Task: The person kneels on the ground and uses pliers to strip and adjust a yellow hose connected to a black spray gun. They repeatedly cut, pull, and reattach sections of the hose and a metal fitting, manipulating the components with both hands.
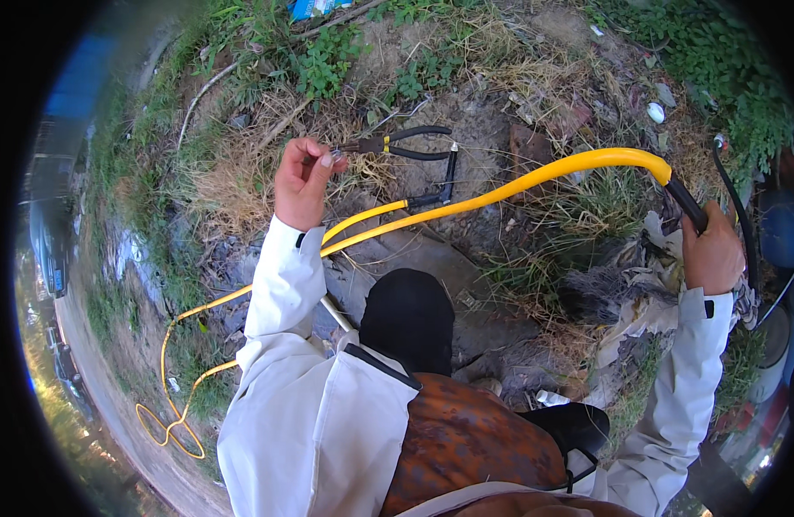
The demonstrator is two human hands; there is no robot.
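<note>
The ground (466, 138) was the biggest thing there, all dirt, dry grass and green weeds. A grey road (113, 405) curved along the left side.

There was one long yellow hose (535, 179). It lay in loops by the road at the lower left, ran up across the dirt past the left sleeve, and bent in a high arch over to the right. At its right end was one black handle (685, 202).

There were two hands, both coming out of white sleeves.

The right hand (714, 254) was shut tight around the black handle, at the low end of it. The yellow arch rose up and to the left from that hand.

The left hand (302, 181) was curled, with the fingers pressed together. It pinched one end of a small tool (397, 145). The tool had two black curved handles and a yellow band, and it stuck out to the right of the hand, over the dry grass. I could not tell just what kind of tool it was.

One short black bent tube (444, 183) sat just under the tool, touching the hose.

One small white round bit (656, 112) lay in the dirt at the upper right, well apart from both hands.
</note>
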